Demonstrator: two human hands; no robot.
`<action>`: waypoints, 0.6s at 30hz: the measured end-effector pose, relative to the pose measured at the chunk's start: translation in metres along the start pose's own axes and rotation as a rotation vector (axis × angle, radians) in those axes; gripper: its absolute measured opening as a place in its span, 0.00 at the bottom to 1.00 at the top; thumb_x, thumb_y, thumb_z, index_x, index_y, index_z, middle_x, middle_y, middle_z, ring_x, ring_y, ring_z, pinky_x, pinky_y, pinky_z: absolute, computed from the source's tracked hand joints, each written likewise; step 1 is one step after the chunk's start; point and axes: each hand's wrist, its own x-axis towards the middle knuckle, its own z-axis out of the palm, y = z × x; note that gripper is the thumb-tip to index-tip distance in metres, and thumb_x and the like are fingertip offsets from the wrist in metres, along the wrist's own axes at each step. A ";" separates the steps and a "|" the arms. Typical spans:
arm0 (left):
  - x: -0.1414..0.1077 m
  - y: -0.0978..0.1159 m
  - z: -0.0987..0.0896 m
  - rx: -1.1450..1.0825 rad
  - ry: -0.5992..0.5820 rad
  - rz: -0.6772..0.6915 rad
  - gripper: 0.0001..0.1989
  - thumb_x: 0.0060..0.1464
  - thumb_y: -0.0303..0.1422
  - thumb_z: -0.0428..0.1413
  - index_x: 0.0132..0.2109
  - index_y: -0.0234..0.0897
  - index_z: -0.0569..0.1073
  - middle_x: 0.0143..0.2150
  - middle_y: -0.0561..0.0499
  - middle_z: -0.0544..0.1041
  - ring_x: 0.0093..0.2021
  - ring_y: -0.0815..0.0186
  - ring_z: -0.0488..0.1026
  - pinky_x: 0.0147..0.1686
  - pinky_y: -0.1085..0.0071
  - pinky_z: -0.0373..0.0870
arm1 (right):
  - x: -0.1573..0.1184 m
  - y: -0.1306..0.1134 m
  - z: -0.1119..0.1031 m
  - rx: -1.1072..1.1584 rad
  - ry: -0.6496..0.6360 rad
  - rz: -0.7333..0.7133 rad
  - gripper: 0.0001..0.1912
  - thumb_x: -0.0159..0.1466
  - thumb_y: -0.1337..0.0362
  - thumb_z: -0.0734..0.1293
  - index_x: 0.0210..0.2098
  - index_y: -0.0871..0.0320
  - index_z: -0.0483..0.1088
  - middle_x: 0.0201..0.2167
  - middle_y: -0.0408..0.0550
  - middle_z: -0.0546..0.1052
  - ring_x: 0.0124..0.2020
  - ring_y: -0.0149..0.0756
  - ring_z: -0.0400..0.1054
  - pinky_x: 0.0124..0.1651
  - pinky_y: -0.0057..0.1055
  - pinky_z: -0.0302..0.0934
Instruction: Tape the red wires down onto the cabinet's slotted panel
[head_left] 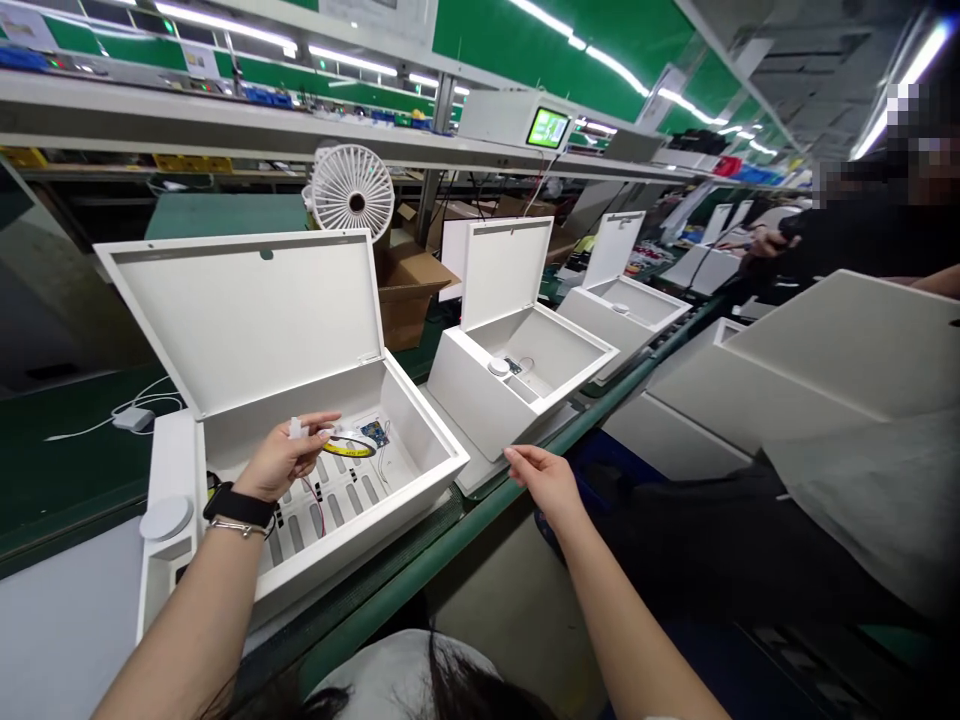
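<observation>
My left hand (pixel 281 460) is over an open white box (pixel 420 490) with its lid (pixel 247 320) raised. Between its fingers it pinches a small white connector (pixel 296 428), from which a cable with a yellow band (pixel 349 448) seems to run. Below lie a blue circuit board (pixel 374 433) and a red wire (pixel 315 507) on a slotted white floor. My right hand (pixel 544 480) is empty, its fingers loosely apart, just off the front corner of a second open white box (pixel 480 400). A black watch band (pixel 240 506) circles my left wrist.
Further open white boxes (pixel 622 320) stand along a green-edged conveyor line (pixel 420 570). A white fan (pixel 352 192), a small green-screened monitor (pixel 547 128) and cardboard cartons (pixel 405 290) are behind. A co-worker's hand (pixel 769 243) works at the upper right, near large white panels (pixel 825 370).
</observation>
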 end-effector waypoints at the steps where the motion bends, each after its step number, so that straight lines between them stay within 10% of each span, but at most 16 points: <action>1: 0.000 0.000 0.001 0.019 -0.004 -0.002 0.21 0.45 0.33 0.61 0.49 0.38 0.72 0.36 0.52 0.69 0.15 0.83 0.50 0.14 0.77 0.42 | -0.003 -0.008 0.013 0.004 -0.012 -0.039 0.26 0.50 0.47 0.68 0.34 0.65 0.74 0.18 0.47 0.71 0.19 0.29 0.62 0.22 0.26 0.58; 12: 0.006 -0.005 0.003 0.219 0.007 -0.017 0.27 0.45 0.40 0.60 0.52 0.33 0.70 0.22 0.57 0.64 0.15 0.78 0.48 0.16 0.74 0.43 | -0.009 -0.082 0.145 -0.280 -0.424 -0.616 0.23 0.54 0.57 0.69 0.48 0.53 0.70 0.47 0.50 0.73 0.48 0.38 0.65 0.50 0.33 0.60; 18: 0.011 -0.016 -0.007 0.259 0.134 -0.021 0.36 0.42 0.48 0.59 0.55 0.30 0.66 0.14 0.63 0.50 0.15 0.76 0.44 0.16 0.75 0.39 | 0.018 -0.096 0.199 -0.648 -0.662 -0.599 0.16 0.60 0.54 0.62 0.43 0.51 0.74 0.34 0.45 0.78 0.36 0.38 0.70 0.34 0.29 0.59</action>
